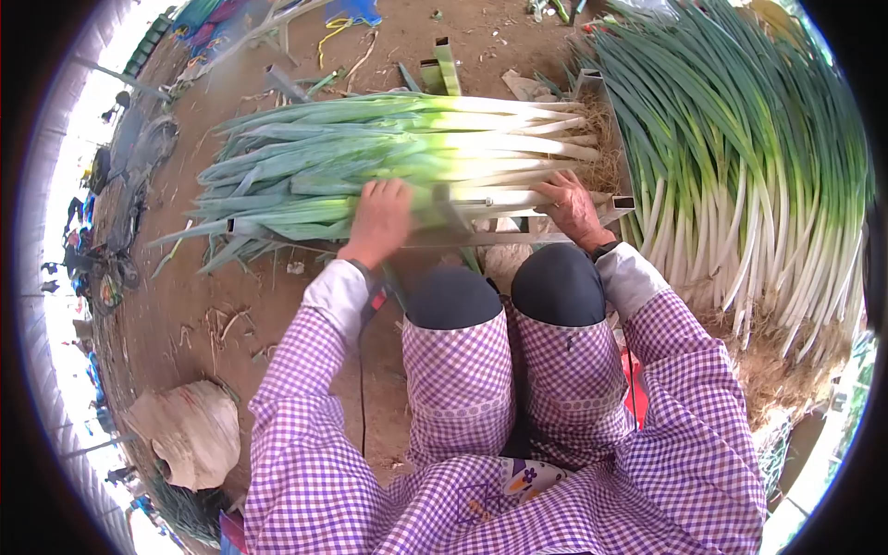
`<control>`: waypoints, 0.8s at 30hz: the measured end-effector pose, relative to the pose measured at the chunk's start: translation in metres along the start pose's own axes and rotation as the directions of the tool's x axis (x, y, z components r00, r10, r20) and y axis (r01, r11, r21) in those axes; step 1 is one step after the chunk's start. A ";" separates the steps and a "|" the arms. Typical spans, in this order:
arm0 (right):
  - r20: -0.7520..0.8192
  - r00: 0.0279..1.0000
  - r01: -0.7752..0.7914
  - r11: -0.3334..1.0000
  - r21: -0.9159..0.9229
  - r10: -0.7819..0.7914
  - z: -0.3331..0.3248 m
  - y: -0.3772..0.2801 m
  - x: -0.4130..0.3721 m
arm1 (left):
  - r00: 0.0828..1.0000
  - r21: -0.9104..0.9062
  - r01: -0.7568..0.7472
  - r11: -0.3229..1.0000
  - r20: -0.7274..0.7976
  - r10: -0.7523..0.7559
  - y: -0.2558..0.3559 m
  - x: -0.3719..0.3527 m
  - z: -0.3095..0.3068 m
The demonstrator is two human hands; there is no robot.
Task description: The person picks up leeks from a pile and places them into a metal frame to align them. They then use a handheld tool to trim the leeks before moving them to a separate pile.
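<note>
A bundle of long green onions (407,148) lies across a metal frame (518,236), roots to the right, green leaves to the left. My left hand (379,220) presses on the near stalks at the middle of the bundle, fingers curled over them. My right hand (572,208) rests on the white stalk ends close to the roots, fingers spread on them. Both sleeves are purple checked cloth. My knees sit just below the frame.
A large heap of green onions (749,176) lies on the ground at the right, roots toward me. Bare dirt lies to the left, with a crumpled sack (190,430) at lower left. Metal bars (444,65) and scraps lie beyond the bundle.
</note>
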State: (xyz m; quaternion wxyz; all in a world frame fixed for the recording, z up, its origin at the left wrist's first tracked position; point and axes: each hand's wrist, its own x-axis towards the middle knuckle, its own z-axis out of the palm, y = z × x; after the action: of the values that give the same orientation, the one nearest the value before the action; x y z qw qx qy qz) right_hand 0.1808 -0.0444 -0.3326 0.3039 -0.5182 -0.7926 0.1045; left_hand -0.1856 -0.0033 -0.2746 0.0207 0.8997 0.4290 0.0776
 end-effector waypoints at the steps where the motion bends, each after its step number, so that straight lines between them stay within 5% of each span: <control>1: 0.002 1.000 0.012 1.000 0.000 -0.012 0.001 0.003 -0.001 | 0.999 -0.079 -0.024 0.997 0.028 0.026 -0.007 0.000 -0.007; 17: 0.157 0.986 -0.055 0.998 0.007 0.053 -0.006 -0.006 0.011 | 0.980 0.196 0.115 0.974 -0.180 -0.079 -0.021 -0.036 -0.012; 24: 0.138 0.988 -0.063 0.997 -0.042 0.069 0.005 -0.006 0.010 | 0.986 0.215 0.141 0.966 -0.115 -0.118 -0.025 -0.035 0.003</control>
State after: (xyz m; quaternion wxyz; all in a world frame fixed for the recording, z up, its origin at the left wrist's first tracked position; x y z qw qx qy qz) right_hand 0.1706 -0.0374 -0.3301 0.2343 -0.5412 -0.7962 0.1355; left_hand -0.2261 -0.0146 -0.2847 -0.0970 0.8613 0.4934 0.0733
